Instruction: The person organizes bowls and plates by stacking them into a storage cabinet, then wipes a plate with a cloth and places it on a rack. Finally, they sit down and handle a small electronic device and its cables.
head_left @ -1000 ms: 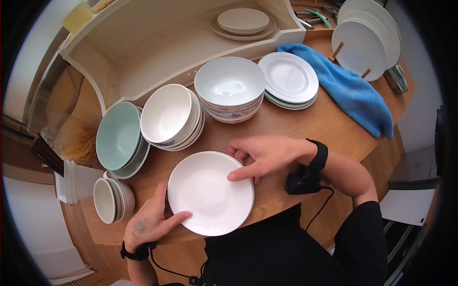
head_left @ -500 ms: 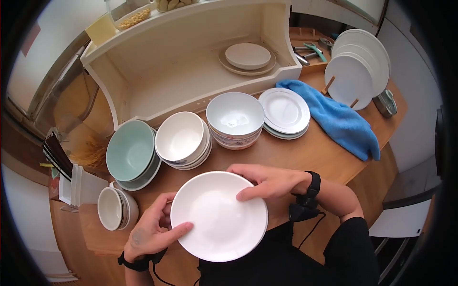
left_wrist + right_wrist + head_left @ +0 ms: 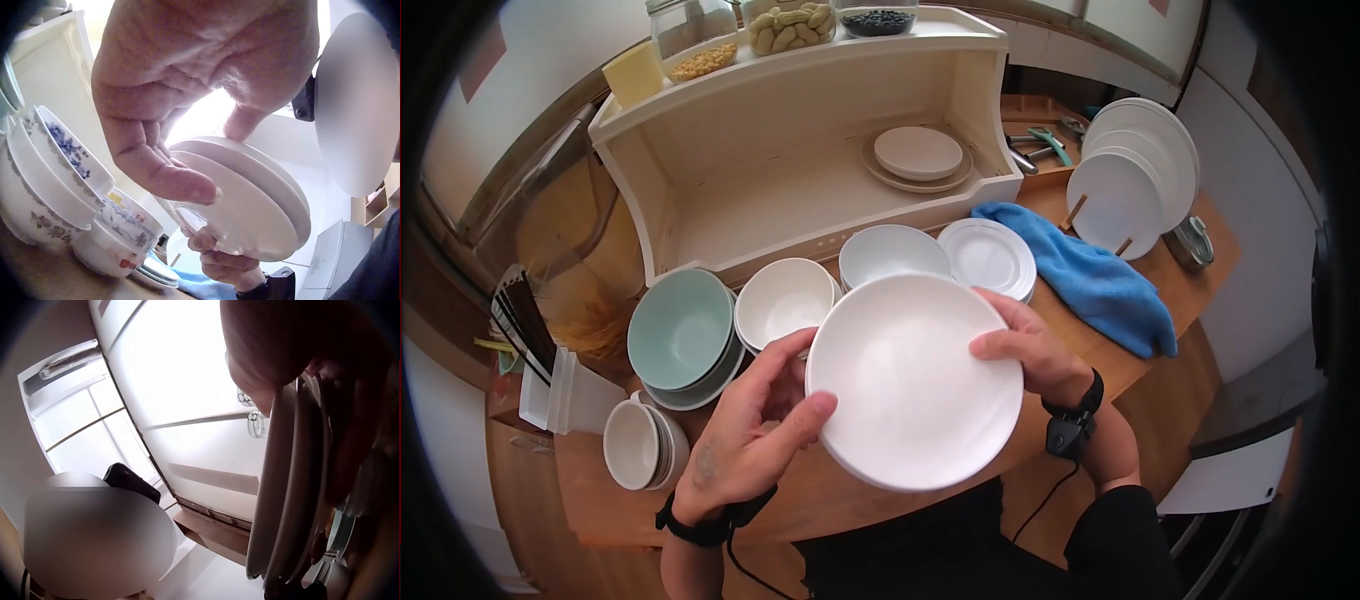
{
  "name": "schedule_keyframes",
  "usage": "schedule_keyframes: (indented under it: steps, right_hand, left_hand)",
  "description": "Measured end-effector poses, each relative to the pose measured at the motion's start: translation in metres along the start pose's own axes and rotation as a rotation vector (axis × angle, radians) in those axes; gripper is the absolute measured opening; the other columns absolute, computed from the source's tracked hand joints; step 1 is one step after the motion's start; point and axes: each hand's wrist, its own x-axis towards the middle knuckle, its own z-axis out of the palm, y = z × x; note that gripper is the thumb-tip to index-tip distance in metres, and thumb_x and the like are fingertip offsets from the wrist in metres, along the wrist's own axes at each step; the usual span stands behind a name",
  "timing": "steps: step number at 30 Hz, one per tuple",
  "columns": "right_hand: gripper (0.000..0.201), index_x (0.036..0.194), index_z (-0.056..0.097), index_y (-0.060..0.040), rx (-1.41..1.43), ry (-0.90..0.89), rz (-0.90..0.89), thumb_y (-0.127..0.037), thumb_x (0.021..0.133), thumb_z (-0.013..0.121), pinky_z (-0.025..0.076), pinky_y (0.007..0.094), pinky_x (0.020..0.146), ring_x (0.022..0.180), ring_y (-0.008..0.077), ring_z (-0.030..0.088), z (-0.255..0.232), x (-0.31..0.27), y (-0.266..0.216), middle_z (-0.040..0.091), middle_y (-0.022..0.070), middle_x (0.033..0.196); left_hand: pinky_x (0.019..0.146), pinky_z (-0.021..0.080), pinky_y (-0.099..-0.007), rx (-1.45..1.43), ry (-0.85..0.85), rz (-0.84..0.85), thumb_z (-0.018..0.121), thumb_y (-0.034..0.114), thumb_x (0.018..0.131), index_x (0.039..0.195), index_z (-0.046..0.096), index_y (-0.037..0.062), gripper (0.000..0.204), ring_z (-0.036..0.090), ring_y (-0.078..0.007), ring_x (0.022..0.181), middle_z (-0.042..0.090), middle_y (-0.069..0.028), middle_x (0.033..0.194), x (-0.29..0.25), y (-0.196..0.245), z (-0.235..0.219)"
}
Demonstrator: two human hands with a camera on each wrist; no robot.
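Observation:
A small stack of white plates (image 3: 915,385) is held up over the table's front part, in front of the bowls. My left hand (image 3: 745,440) grips its left rim, thumb on top and fingers underneath. At the upper right rim my right hand (image 3: 1035,350) pinches the stack the same way. Seen edge-on in the left wrist view, the plates (image 3: 250,200) lie one on another, tilted. Behind them stand white bowls (image 3: 785,300), a pale blue-white bowl (image 3: 895,250) and a stack of smaller plates (image 3: 990,255), partly hidden by the held plates.
Green bowls (image 3: 680,330) and cups (image 3: 635,445) stand at left. A cream shelf (image 3: 750,210) runs along the back, holding beige plates (image 3: 918,153) inside and jars (image 3: 788,28) on top. At right are a blue towel (image 3: 1090,290) and racked white plates (image 3: 1115,205).
Both hands have raised the plates off the table, up toward my head and to the right. My head view has tilted up, bringing the jars on the shelf into sight.

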Motion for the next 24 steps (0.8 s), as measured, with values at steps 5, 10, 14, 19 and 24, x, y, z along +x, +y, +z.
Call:
schedule_keyframes:
  steps: [5,10,14,19,24]
  right_hand:
    - [0.052,0.136,0.05,0.0031,-0.028,0.101,-0.107,-0.015,0.089,0.064,0.053,0.0283,0.092,0.105,0.0149,0.064,-0.009,0.002,-0.026,0.063,0.0105,0.119]
    - [0.044,0.127,0.054,0.0065,-0.092,0.185,-0.212,-0.014,0.089,0.063,0.054,0.0274,0.085,0.092,0.0134,0.067,-0.033,0.039,-0.059,0.067,0.0096,0.106]
    - [0.039,0.12,0.053,0.0037,-0.206,0.355,-0.23,-0.021,0.091,0.059,0.062,0.0316,0.06,0.078,0.0163,0.07,-0.075,0.086,-0.069,0.067,0.0111,0.097]
    - [0.035,0.119,0.054,0.0029,-0.289,0.494,-0.176,-0.022,0.093,0.058,0.062,0.0324,0.068,0.079,0.0148,0.069,-0.107,0.137,-0.086,0.067,0.0096,0.098]
    - [0.039,0.121,0.051,0.0057,-0.246,0.589,-0.156,-0.019,0.092,0.058,0.065,0.0383,0.074,0.094,0.0223,0.069,-0.142,0.183,-0.088,0.064,0.0153,0.106]
  left_hand:
    - [0.056,0.048,-0.0231,0.083,0.001,-0.01,0.061,0.02,0.101,0.132,0.055,-0.0068,0.041,0.059,-0.0072,0.064,0.063,-0.0026,0.083,0.04,0.022,0.002]
    - [0.056,0.056,-0.027,0.138,-0.014,0.034,0.066,0.026,0.098,0.122,0.058,-0.0137,0.047,0.064,-0.0115,0.061,0.066,-0.0109,0.084,0.128,0.031,-0.019]
    - [0.065,0.06,-0.0294,0.185,-0.039,-0.085,0.063,0.027,0.099,0.119,0.058,-0.0153,0.047,0.069,-0.0184,0.074,0.067,-0.016,0.095,0.19,0.04,-0.023]
    - [0.081,0.061,-0.033,0.327,-0.008,-0.115,0.059,0.027,0.101,0.121,0.056,-0.0184,0.05,0.069,-0.0248,0.092,0.065,-0.0224,0.109,0.267,0.037,-0.02]
    - [0.09,0.059,-0.0381,0.447,0.013,-0.161,0.055,0.027,0.098,0.13,0.054,-0.0151,0.053,0.066,-0.0297,0.108,0.062,-0.0246,0.124,0.324,0.025,-0.013]
